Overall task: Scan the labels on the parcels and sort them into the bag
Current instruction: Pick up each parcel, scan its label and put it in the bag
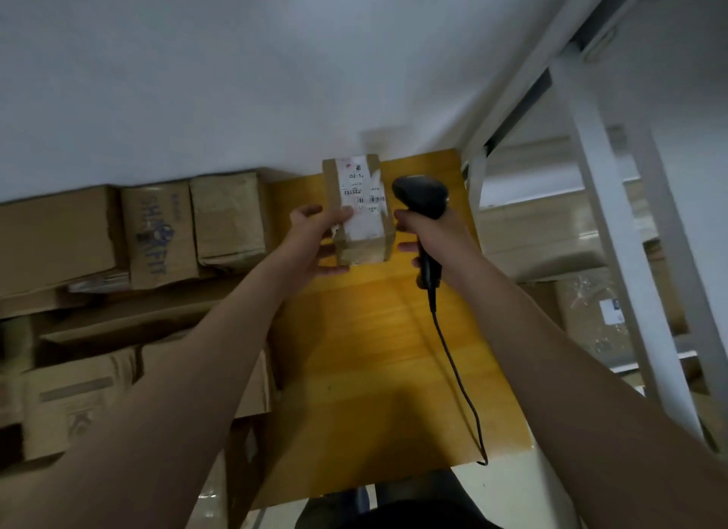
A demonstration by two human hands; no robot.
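Yellow table [374,371] below, scanner cable trailing. Left hand [315,237] grips parcel [360,209] above tabletop, label up; right hand [433,233] wrapped around scanner [423,201] beside it. Scan likely underway; bagging left, bag unseen. Cartons [157,233] along wall.

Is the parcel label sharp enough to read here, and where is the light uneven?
Head view: the label on the parcel is soft, small print unreadable; the yellow table is brightest mid-way, shadowed near the bottom; the boxes at left are dim and blurred.
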